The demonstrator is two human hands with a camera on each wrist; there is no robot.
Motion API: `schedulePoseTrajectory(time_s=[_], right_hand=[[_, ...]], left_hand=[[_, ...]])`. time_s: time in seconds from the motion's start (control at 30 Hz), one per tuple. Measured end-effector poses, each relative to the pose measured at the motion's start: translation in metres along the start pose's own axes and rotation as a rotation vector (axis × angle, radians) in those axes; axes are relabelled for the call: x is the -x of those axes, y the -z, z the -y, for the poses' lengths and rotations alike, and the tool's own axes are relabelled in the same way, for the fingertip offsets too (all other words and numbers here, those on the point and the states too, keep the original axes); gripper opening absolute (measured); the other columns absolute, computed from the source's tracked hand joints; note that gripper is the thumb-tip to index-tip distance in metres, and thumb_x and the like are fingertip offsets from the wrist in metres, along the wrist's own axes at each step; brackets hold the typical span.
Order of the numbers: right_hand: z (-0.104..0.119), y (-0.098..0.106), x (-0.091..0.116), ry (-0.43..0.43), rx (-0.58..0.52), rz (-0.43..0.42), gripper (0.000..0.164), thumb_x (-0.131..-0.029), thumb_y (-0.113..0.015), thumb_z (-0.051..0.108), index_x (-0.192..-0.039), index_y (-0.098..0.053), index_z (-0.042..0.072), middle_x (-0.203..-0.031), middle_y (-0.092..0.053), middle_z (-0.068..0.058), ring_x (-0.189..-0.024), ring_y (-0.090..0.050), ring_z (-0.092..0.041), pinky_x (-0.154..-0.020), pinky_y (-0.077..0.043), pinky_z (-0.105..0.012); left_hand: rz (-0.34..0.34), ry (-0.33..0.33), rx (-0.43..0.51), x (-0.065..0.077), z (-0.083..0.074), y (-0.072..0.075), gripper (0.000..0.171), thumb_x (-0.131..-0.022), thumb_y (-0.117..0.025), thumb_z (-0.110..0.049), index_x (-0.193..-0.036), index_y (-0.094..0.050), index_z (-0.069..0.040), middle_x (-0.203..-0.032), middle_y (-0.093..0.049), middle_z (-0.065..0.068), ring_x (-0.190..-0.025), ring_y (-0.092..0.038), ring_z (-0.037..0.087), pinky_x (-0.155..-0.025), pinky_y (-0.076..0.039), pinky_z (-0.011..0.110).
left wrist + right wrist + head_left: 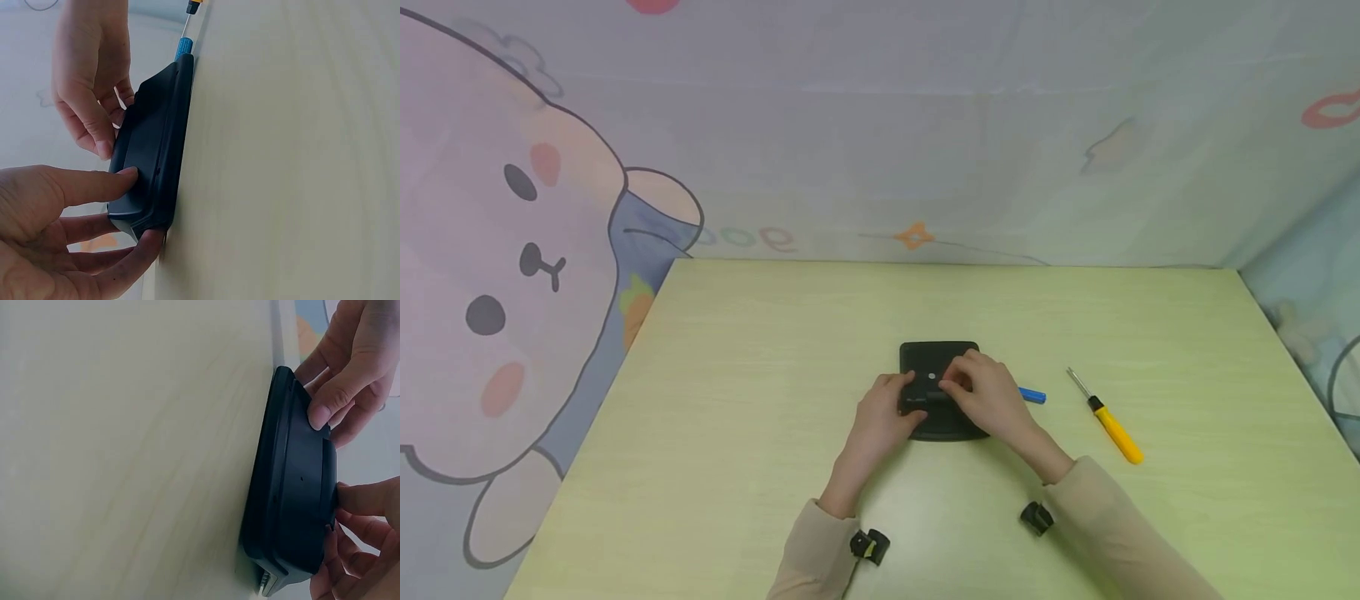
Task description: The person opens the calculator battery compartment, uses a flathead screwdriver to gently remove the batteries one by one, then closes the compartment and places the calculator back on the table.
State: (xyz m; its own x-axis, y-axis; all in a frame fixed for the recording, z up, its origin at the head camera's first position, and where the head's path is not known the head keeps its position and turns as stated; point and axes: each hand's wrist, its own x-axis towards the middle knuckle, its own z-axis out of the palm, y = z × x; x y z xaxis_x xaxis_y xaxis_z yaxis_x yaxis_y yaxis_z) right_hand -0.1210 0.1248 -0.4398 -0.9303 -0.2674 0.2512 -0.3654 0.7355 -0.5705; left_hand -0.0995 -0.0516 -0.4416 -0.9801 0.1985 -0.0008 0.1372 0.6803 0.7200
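A black plastic device (946,427), with a raised block across its middle and a small pale round spot on top, lies on the table between both hands. My left hand (883,410) grips its left side; in the left wrist view the thumb presses on top and a finger curls under the edge. My right hand (988,392) bends over the far right part, thumb and fingertips at the raised block's edge in the right wrist view. Beyond the right hand, a blue ribbed handle (1032,395) sticks out, its other end hidden.
To the right lies a screwdriver (1116,431) with a yellow handle, its metal tip pointing away. The pale wooden table (760,350) ends at a printed cloth (850,150) hanging behind it. Small black camera mounts (1037,518) sit by both wrists.
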Motion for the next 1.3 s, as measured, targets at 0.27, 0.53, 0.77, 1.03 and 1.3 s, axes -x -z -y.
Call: schedulePoseTrajectory(time_s=[0.27,0.53,0.77,1.03,1.3], right_hand=[[0.0,-0.003,0.006,0.098,0.179,-0.04,0.007,-0.085,-0.073,0.018,-0.084,-0.071,0.011,-0.078,-0.058,0.0,-0.072,-0.053,-0.017,-0.066,-0.041,-0.033],[-0.002,0.0,0.016,0.258,0.403,-0.045,0.023,-0.083,-0.075,0.026,-0.099,-0.076,0.009,-0.087,-0.059,-0.003,-0.079,-0.052,-0.02,-0.068,-0.041,-0.034],[0.0,-0.002,0.022,0.368,0.618,-0.074,0.032,-0.082,-0.075,0.032,-0.105,-0.074,0.01,-0.092,-0.063,-0.005,-0.083,-0.052,-0.022,-0.072,-0.044,-0.036],[-0.003,-0.003,0.026,0.289,0.519,-0.008,0.04,-0.084,-0.073,0.032,-0.116,-0.068,0.01,-0.104,-0.062,-0.006,-0.096,-0.054,-0.025,-0.08,-0.046,-0.042],[-0.025,0.018,0.038,0.246,0.321,0.11,0.046,-0.089,-0.066,0.022,-0.133,-0.055,0.014,-0.13,-0.059,-0.008,-0.12,-0.052,-0.028,-0.1,-0.04,-0.05]], left_hand=[[0.0,-0.01,-0.014,-0.001,0.001,0.0,0.054,-0.082,-0.074,-0.013,-0.131,-0.056,0.002,-0.126,-0.057,0.022,-0.082,-0.054,0.02,-0.071,-0.049,0.032],[0.0,-0.011,-0.005,-0.001,0.001,-0.001,0.053,-0.083,-0.074,-0.013,-0.131,-0.055,0.002,-0.127,-0.056,0.022,-0.091,-0.058,0.025,-0.079,-0.051,0.039],[-0.01,-0.008,-0.012,0.0,0.001,-0.001,0.054,-0.083,-0.074,-0.013,-0.131,-0.055,0.001,-0.126,-0.057,0.022,-0.089,-0.057,0.024,-0.079,-0.051,0.04],[0.009,-0.004,-0.011,-0.001,0.003,0.002,0.055,-0.083,-0.074,-0.014,-0.133,-0.054,0.0,-0.128,-0.056,0.022,-0.095,-0.06,0.026,-0.081,-0.053,0.039],[0.2,-0.003,0.021,0.0,0.007,0.018,0.064,-0.083,-0.066,-0.005,-0.143,-0.043,-0.007,-0.132,-0.052,0.021,-0.096,-0.057,0.026,-0.077,-0.049,0.034]])
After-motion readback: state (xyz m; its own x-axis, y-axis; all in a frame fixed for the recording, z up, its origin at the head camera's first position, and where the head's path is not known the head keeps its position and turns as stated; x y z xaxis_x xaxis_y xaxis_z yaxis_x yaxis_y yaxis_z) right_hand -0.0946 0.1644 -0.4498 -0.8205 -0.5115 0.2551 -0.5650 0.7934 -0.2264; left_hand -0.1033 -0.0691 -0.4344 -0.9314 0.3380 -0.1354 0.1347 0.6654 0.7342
